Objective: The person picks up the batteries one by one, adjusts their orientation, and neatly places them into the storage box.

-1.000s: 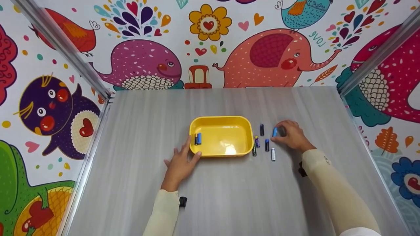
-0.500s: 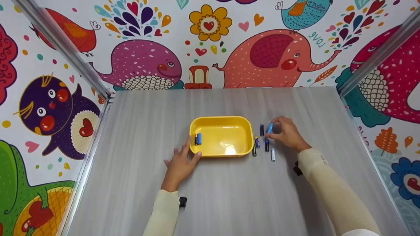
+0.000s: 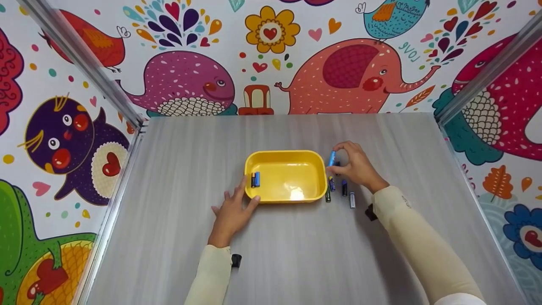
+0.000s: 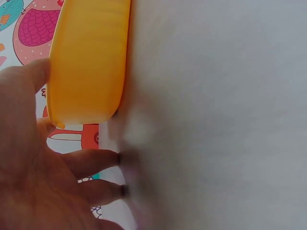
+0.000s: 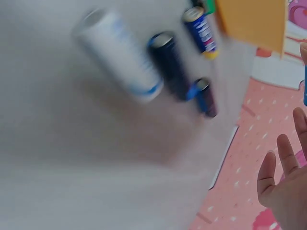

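Between thumb and fingertips my right hand [image 3: 358, 165] pinches a light blue battery [image 3: 332, 158], held beside the right rim of a yellow plastic tray [image 3: 281, 169]. My left hand [image 3: 232, 216] rests at the tray's near left corner, index finger along the left side and thumb at the front rim, other fingers spread. Inside the tray, a black battery [image 3: 253, 180] and a blue battery [image 3: 257, 178] lie side by side at the left end. In the right wrist view only a sliver of the held battery shows at the edge.
Right of the tray lie a purple-and-yellow battery [image 3: 332, 184], a dark green one [image 3: 328, 195], a dark blue one [image 3: 344, 188] and a white battery [image 3: 352, 200]. Another dark battery [image 3: 338, 164] is partly hidden by my right hand. Patterned walls border the grey table [image 3: 190, 148].
My right hand has carried the light blue battery leftward, from beyond the loose batteries to the tray's right rim. The left hand and the tray have stayed in place.
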Demonstrator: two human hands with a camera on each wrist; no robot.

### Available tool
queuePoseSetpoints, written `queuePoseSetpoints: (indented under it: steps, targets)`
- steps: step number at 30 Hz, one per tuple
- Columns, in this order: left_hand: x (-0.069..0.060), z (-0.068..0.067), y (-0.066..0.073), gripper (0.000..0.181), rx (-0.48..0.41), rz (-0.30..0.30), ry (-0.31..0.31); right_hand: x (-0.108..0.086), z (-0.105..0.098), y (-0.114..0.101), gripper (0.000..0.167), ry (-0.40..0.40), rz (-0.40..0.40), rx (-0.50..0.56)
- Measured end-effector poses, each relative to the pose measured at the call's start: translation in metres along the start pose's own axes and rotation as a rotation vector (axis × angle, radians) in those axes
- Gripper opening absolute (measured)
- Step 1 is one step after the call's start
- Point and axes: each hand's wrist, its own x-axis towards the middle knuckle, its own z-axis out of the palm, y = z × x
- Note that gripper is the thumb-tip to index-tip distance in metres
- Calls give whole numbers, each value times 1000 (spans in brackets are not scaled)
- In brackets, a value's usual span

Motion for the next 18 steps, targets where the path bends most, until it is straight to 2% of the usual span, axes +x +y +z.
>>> queuePoseSetpoints:
  steps: [10,18]
  targets:
    - [0,-1,0,82,-20,-2,-2,11,20,-32,57,-12,-101,35]
    - [0,-1,2,83,-21,4,3,22,40,-57,57,-53,-103,112]
